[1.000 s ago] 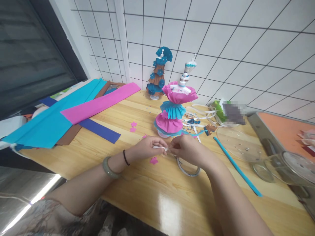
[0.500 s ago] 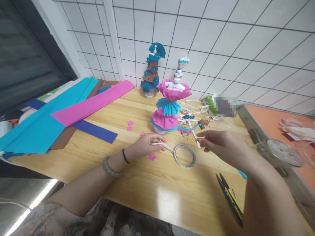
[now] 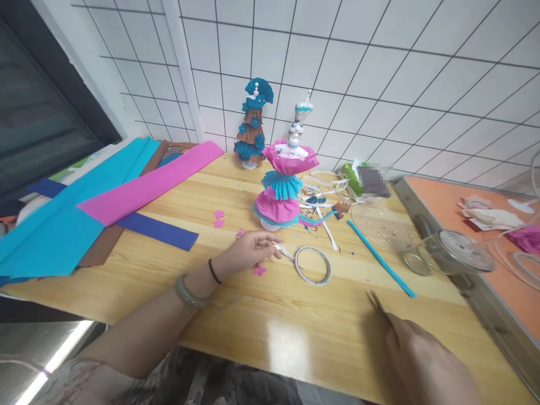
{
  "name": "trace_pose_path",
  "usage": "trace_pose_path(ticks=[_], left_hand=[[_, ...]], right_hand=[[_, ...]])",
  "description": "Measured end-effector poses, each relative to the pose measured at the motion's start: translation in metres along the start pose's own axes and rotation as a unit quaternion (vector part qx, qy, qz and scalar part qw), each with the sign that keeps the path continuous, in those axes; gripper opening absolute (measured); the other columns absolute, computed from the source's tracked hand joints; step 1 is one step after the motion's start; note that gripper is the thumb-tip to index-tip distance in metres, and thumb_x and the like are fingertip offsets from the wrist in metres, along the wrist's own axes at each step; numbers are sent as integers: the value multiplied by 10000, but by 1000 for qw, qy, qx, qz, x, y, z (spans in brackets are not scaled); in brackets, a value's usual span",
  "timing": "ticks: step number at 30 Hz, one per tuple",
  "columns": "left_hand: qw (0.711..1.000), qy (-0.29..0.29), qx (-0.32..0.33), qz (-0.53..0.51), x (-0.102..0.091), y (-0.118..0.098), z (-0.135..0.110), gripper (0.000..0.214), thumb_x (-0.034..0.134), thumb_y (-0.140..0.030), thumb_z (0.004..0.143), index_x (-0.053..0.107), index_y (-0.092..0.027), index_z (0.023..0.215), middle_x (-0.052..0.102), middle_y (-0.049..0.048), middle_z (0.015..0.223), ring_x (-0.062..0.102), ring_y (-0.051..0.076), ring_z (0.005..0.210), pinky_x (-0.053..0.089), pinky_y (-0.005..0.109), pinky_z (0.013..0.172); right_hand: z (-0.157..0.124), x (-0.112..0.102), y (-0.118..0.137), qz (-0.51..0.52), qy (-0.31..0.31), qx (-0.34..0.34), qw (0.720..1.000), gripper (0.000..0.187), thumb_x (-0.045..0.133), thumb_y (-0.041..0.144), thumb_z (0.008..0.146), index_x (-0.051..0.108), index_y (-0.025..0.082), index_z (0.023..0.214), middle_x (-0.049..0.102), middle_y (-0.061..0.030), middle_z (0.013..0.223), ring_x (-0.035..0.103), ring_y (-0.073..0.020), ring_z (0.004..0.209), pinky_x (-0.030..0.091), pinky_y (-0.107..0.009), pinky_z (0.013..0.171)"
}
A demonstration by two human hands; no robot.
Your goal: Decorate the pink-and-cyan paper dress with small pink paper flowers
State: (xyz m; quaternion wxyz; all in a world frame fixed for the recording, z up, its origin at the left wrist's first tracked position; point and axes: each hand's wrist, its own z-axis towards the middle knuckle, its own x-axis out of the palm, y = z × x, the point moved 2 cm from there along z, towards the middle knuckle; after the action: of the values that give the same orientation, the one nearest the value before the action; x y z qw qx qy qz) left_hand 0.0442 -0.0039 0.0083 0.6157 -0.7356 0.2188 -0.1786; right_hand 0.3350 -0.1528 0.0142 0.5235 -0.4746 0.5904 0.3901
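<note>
My left hand (image 3: 253, 248) rests on the wooden table (image 3: 291, 332) and pinches the loose white end of a double-sided tape roll (image 3: 313, 265), which lies flat just to its right. A pink paper flower (image 3: 259, 270) lies under that hand. My right hand (image 3: 415, 360) is low at the front right, blurred, lying over black scissors (image 3: 373, 299) whose tips stick out past the fingers. Behind the tape stands a pink and teal crepe-paper doll (image 3: 280, 191).
Teal (image 3: 54, 225), pink (image 3: 147, 183) and dark blue (image 3: 160, 230) crepe sheets lie at the left. A blue-and-brown paper doll (image 3: 252, 126) stands by the tiled wall. A teal strip (image 3: 379, 259), paper scraps, a clear lid (image 3: 379, 228), a tipped glass jar (image 3: 451, 256) and an orange tray (image 3: 464, 208) fill the right.
My right hand let go of the tape end, swung right and came down over the scissors at the front right. The left hand kept its pinch on the tape end.
</note>
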Motion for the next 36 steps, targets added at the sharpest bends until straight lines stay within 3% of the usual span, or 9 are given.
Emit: trace_pose_path(ticks=[4,8,11,14,26,32,36], left_hand=[[1000,6,3,-6,-1,1,0,381,579,-305,740,547,-83,1048,661,93,833,443,24,425,384,166,402],[1000,8,5,-5,-1,1,0,389,588,-312,738,550,-87,1053,660,91,822,445,26,436,381,161,402],[1000,12,4,-6,0,2,-1,406,591,-327,739,546,-88,1065,661,96,830,448,29,442,385,162,404],[1000,19,9,-6,0,3,-1,414,585,-334,748,541,-94,1083,659,96,836,456,29,452,395,159,413],[999,44,29,-1,1,4,-2,425,557,-358,767,530,-110,1111,643,80,824,478,37,445,420,183,445],[999,32,3,23,-1,5,0,457,535,-350,774,503,-98,1153,661,94,823,448,35,427,380,171,424],[999,25,-4,48,0,6,1,400,525,-346,778,560,-80,1075,677,101,791,451,44,452,343,161,425]], right_hand=[[11,-6,9,214,-12,-23,976,328,406,411,812,622,204,947,694,-83,846,653,-237,755,496,-301,648],[19,-21,60,360,26,-71,930,490,344,496,844,603,149,1073,638,-44,606,598,-190,558,481,-265,532],[28,-31,101,412,40,-162,896,439,400,479,838,625,164,1046,677,-94,912,618,-231,869,482,-294,743],[40,-31,121,416,69,-198,885,405,390,444,860,609,169,1061,657,-98,1016,600,-233,932,459,-319,799],[50,-21,135,403,63,-206,890,406,389,423,865,619,157,1069,658,-106,997,591,-236,927,443,-326,798],[47,-20,128,409,74,-195,888,417,387,436,864,623,156,1062,664,-103,997,591,-241,925,444,-331,798],[43,-19,123,416,79,-181,888,417,411,436,852,623,151,1070,667,-103,1014,597,-242,932,448,-329,804]])
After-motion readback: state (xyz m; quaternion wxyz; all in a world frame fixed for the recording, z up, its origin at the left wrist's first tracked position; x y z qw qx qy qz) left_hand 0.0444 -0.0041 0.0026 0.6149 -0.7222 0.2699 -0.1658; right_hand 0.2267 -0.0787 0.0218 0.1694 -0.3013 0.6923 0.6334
